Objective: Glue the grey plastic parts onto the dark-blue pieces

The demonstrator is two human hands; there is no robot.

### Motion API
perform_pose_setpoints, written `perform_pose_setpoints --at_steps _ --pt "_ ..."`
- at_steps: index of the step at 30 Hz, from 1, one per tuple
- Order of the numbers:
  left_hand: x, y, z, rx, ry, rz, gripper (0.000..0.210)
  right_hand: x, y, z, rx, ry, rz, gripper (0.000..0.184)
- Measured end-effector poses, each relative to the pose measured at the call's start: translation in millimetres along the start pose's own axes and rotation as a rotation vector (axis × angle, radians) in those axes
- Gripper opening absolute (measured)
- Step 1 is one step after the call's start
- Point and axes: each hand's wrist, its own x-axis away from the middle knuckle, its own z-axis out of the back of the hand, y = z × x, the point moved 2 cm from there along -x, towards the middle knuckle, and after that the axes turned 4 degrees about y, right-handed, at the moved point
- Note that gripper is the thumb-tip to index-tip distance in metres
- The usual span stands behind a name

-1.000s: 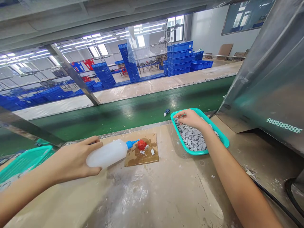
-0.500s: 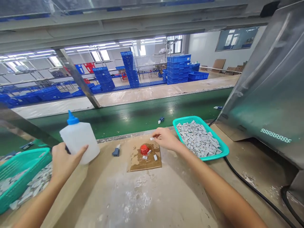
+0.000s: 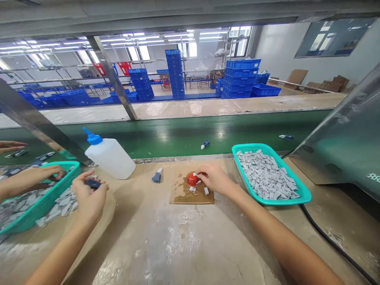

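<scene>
My left hand [image 3: 90, 196] is closed around a small dark blue plastic part [image 3: 93, 183], to the left of the workspace. Between the thumb and fingers of my right hand [image 3: 215, 179] is a small white piece [image 3: 195, 174], touching or just above the red dome-shaped cap [image 3: 192, 180]. The cap sits on a wet brown square plate [image 3: 181, 200], with a few white pieces [image 3: 206, 190] lying around it. A white squeeze bottle [image 3: 111, 158] with a blue nozzle stands beyond my left hand, apart from it. Another dark blue part with a white tip [image 3: 157, 176] lies left of the plate.
A turquoise basket [image 3: 307, 194] of white pieces stands right, and another [image 3: 77, 168] left, where a co-worker's hand [image 3: 52, 173] reaches in. Behind runs a green conveyor belt [image 3: 166, 136] carrying dark blue parts [image 3: 205, 145]. A metal panel [image 3: 341, 146] borders the right.
My left hand has left the bottle and now holds a dark blue part. My right hand has brought its white piece to the red cap. A co-worker's hands have appeared at left.
</scene>
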Motion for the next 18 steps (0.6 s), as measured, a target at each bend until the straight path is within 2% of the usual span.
perform_pose_setpoints --at_steps 2,4,9,11,15,18 --pt "14 3 1.4 0.307 -0.018 0.187 0.043 0 1 -1 0.006 -0.007 -0.003 0.018" --pt "26 9 -1.0 0.514 -0.076 0.314 0.039 -1 2 -1 0.018 -0.003 -0.003 0.018" --pt "39 24 -22.7 0.718 -0.285 0.580 0.017 0 -1 -1 0.012 0.067 0.035 0.015" --pt "39 29 -36.3 0.769 -0.364 0.608 0.014 0 -5 3 0.006 0.108 0.063 0.015" --pt "35 47 -63.9 0.892 -0.472 0.523 0.017 1 -13 12 0.056 0.147 0.073 0.019" --pt "38 65 -81.0 0.987 -0.565 0.601 0.022 1 -16 17 0.091 0.189 0.064 0.020"
